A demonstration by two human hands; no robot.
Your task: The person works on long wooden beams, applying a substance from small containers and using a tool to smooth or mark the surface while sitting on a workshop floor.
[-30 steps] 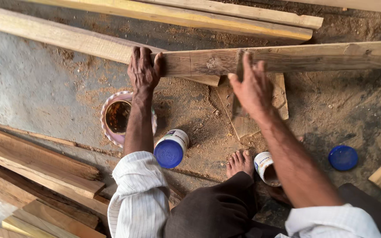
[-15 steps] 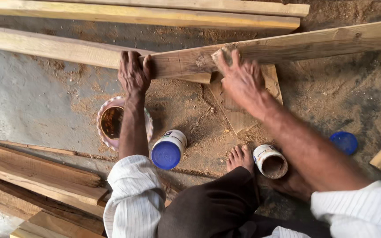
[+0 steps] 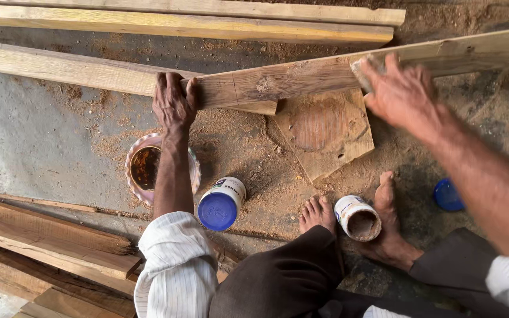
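Note:
A long rough wooden plank (image 3: 301,79) lies slanted across the sawdust-covered floor, resting on a small square board (image 3: 325,138). My left hand (image 3: 173,103) grips the plank's left end, fingers curled over its edge. My right hand (image 3: 405,91), blurred by motion, presses down on the plank further right with a small pale pad (image 3: 362,69) under its fingers. What the pad is made of is unclear.
A pink-rimmed bowl (image 3: 144,168) of brown liquid sits by my left forearm. A white jar with a blue lid (image 3: 222,203) lies beside it, an open jar (image 3: 357,217) between my bare feet, a loose blue lid (image 3: 448,195) at right. Timbers (image 3: 178,23) lie beyond; stacked boards (image 3: 42,241) lower left.
My right hand has slid to the right along the plank, away from the left hand. The left hand keeps its grip on the plank's end.

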